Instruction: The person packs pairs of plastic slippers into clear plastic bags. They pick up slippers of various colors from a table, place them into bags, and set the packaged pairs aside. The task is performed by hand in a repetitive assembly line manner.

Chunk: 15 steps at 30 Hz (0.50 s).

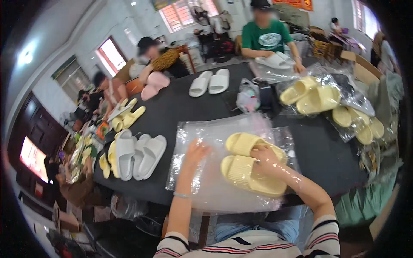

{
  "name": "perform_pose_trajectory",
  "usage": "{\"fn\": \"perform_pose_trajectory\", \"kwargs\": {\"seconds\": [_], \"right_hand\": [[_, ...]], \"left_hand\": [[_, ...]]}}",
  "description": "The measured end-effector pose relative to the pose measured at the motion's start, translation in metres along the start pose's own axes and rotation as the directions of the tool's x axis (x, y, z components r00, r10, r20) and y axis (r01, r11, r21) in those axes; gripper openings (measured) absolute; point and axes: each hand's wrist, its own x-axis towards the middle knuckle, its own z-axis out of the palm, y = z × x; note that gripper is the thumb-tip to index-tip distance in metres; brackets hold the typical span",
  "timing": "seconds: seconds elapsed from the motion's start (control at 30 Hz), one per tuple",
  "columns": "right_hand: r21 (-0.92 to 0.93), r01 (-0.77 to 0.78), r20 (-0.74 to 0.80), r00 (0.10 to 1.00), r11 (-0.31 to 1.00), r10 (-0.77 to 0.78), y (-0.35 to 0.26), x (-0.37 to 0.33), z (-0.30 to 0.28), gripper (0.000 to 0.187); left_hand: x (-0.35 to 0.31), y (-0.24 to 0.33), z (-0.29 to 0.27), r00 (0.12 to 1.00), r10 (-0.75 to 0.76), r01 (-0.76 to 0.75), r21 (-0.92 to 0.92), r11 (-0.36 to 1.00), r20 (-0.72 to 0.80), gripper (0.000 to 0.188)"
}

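Observation:
A pair of pale yellow slide slippers lies side by side over a stack of clear plastic bags on the dark table in front of me. My right hand is between the two slippers, its fingers closed on their inner edges. Shiny clear film shows around that wrist and over the slippers' heel ends, so the hand seems to be inside a bag. My left hand is over the left part of the bag stack, apart from the slippers. Its fingers are smeared, and I cannot make out anything in them.
Grey slippers stand at the left, yellow ones behind them. White slippers and pink ones lie farther back. Bagged yellow slippers fill the right side. A person in green handles white slippers across the table.

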Motion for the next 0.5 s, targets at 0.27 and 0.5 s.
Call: {"fn": "perform_pose_trajectory", "kwargs": {"seconds": [0.27, 0.5], "right_hand": [[-0.005, 0.024, -0.078, 0.997, 1.000, -0.025, -0.028, 0.049, -0.002, 0.025], [-0.058, 0.050, -0.108, 0.993, 0.997, -0.056, -0.023, 0.058, 0.055, 0.025]], "left_hand": [[-0.054, 0.078, -0.009, 0.892, 0.348, -0.394, 0.874, 0.286, 0.289, 0.053], [-0.057, -0.001, 0.006, 0.919, 0.281, -0.327, 0.932, 0.154, 0.276, 0.051]]}}
